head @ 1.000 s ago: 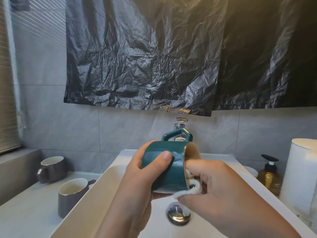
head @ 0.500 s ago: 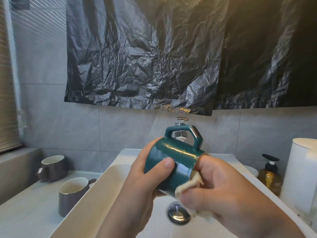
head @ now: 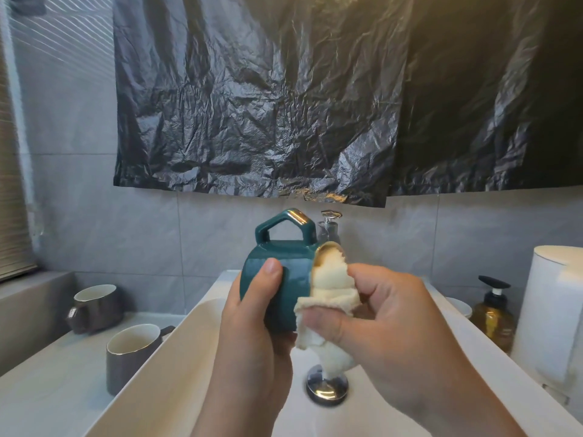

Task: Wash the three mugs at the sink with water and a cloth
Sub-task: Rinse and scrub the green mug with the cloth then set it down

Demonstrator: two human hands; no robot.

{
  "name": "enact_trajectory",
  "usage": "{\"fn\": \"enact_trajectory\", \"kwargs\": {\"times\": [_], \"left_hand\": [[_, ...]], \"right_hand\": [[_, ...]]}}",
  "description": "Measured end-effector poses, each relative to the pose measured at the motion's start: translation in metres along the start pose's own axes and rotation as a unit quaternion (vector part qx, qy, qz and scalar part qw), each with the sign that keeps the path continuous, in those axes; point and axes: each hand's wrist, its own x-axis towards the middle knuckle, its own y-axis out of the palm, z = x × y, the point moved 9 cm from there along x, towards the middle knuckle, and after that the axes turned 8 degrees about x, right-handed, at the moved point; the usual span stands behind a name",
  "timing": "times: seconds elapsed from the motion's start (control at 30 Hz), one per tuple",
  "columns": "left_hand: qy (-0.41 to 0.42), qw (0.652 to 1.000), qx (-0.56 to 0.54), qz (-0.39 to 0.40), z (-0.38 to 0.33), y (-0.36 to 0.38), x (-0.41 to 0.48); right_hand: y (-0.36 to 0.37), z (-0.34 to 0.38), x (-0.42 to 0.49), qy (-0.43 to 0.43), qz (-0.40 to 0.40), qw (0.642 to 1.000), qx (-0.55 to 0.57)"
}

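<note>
1. The left hand (head: 252,329) grasps the green mug (head: 277,279) over the sink (head: 176,357) — mug on its side, handle up.
2. The right hand (head: 388,335) pinches a cream cloth (head: 328,298) pushed into the mug's mouth.
3. Two grey mugs — near one (head: 132,351), far one (head: 94,307) — stand on the counter at left.
</note>
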Motion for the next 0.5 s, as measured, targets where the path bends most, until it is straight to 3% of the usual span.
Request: {"fn": "enact_trajectory", "kwargs": {"times": [0.13, 0.27, 0.37, 0.43, 0.5], "left_hand": [[-0.029, 0.999, -0.004, 0.035, 0.001, 0.004, 0.000], [-0.073, 0.996, -0.009, 0.056, 0.013, 0.007, 0.000], [-0.074, 0.995, -0.006, 0.059, 0.011, 0.010, -0.004], [-0.086, 0.994, -0.033, 0.051, 0.010, 0.010, -0.004], [-0.101, 0.993, -0.055, 0.028, 0.014, 0.005, -0.003]], "right_hand": [[0.018, 0.010, -0.007, -0.038, 0.101, 0.988, -0.113], [0.021, -0.014, -0.008, 0.091, 0.163, 0.982, 0.018], [0.025, -0.013, -0.010, 0.104, 0.170, 0.979, 0.049], [0.021, -0.002, -0.010, 0.058, 0.144, 0.987, -0.028], [0.014, 0.012, -0.011, -0.002, 0.109, 0.970, -0.218]]}}
